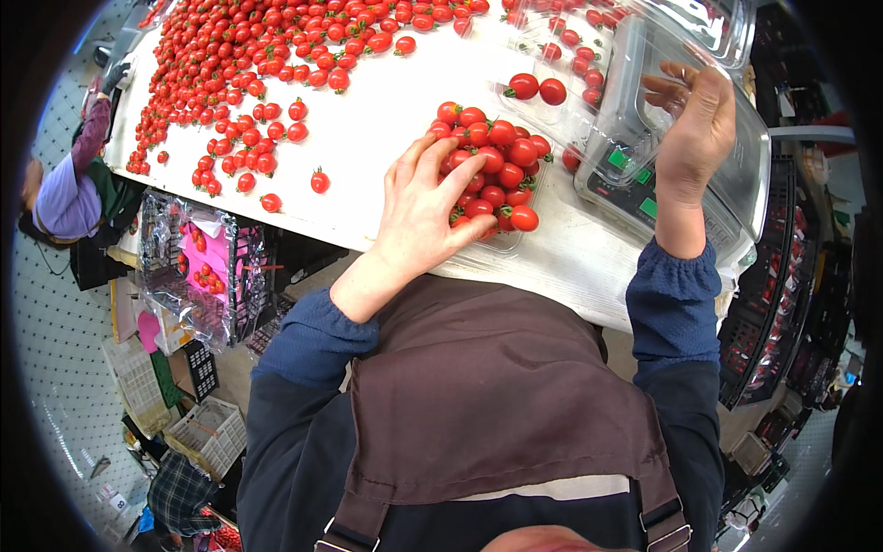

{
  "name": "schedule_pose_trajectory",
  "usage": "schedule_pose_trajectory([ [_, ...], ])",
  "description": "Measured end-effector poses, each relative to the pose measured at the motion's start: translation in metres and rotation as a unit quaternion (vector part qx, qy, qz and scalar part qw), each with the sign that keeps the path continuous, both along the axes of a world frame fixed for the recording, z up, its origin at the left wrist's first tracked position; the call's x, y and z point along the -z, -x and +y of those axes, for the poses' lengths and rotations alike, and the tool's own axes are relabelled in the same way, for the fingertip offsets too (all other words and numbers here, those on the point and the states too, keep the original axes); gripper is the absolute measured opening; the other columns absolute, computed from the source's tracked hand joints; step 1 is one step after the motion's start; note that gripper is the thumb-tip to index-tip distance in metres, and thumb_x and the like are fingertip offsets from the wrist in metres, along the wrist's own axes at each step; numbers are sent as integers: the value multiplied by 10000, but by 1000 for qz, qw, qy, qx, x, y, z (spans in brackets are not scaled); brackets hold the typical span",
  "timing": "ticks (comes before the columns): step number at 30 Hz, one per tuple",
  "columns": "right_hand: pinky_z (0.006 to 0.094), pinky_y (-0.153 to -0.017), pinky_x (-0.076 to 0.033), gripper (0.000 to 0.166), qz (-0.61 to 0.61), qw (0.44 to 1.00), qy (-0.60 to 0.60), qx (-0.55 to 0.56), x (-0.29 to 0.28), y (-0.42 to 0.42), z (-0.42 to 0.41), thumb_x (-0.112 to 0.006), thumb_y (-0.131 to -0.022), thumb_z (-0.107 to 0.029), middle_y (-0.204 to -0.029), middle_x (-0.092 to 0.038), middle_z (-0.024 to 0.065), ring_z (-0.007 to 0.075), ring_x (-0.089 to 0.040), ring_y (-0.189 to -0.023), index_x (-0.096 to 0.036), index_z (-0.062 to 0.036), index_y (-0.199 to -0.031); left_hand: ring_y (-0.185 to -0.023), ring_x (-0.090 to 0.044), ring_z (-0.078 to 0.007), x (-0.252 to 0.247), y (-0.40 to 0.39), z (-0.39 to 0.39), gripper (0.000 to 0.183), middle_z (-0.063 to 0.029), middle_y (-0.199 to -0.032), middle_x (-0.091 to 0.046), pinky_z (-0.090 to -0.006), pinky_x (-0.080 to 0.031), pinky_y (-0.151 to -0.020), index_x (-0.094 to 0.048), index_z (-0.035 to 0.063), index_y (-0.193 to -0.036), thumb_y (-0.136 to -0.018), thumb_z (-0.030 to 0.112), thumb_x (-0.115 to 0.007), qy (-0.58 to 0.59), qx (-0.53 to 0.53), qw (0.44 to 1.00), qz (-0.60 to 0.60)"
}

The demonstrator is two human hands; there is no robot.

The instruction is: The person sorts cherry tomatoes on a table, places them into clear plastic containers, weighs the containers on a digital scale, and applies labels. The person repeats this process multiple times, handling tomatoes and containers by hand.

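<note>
A heap of red cherry tomatoes point(493, 165) with green calyxes fills a clear plastic punnet point(507, 241) before me, its rim mostly hidden. My left hand point(421, 200) rests on the heap's left side, fingers spread over the fruit. Above a digital scale point(621, 186), my right hand point(697, 124) grips a clear plastic container point(607, 131) by its right end; some fingers show through the plastic. Two larger-looking tomatoes point(538, 90) appear at its left end; I cannot tell whether they lie inside or behind it.
Loose cherry tomatoes point(227, 62) spread over the white table point(393, 96) at the far left. Crates point(766, 276) stand right of the table. A plastic-lined crate point(200, 269) with pink sheeting stands at the left, near another person point(69, 186).
</note>
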State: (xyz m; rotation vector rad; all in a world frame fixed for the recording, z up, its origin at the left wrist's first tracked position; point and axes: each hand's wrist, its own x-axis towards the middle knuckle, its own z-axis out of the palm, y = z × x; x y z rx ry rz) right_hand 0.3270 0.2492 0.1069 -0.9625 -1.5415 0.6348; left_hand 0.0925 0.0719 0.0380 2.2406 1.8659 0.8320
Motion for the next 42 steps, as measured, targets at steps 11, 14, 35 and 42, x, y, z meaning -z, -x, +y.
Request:
schedule_pose_trajectory([
  [11, 322, -696, -587, 453, 80, 996, 28, 27, -8, -16, -2, -423, -1108, -404, -1029, -700, 179, 259, -744, -831, -569, 1, -1248, -1310, -463, -415, 7, -1, -12, 622, -205, -1437, -488, -537, -377, -1074, -584, 79, -1322, -790, 289, -828, -47, 21, 996, -67],
  [14, 332, -699, -592, 458, 84, 996, 31, 32, -11, -19, -6, -418, -1109, -404, -1030, -697, 189, 271, -743, -832, -554, 12, -1243, -1439, -328, -424, 16, -4, -22, 699, -193, -1562, -373, -598, -270, -1142, -568, 151, -1406, -795, 388, -814, 42, 10, 999, 24],
  [35, 327, -701, -591, 533, 88, 994, 56, 43, -11, -28, -17, -398, -1102, -458, -1033, -670, 185, 282, -743, -841, -537, 6, -1322, -1131, -568, -293, 21, -47, 5, 452, -62, -1203, -614, -434, -411, -1003, -674, 115, -1205, -766, 119, -779, -88, 43, 995, -3],
  [42, 333, -707, -591, 551, 89, 993, 64, 47, -5, -32, -19, -372, -1102, -468, -1029, -669, 182, 280, -742, -845, -547, 3, -1330, -1212, -574, -363, 6, -4, 2, 413, -170, -1293, -611, -455, -434, -1052, -649, 9, -1230, -819, -22, -663, -38, 77, 990, -116],
])
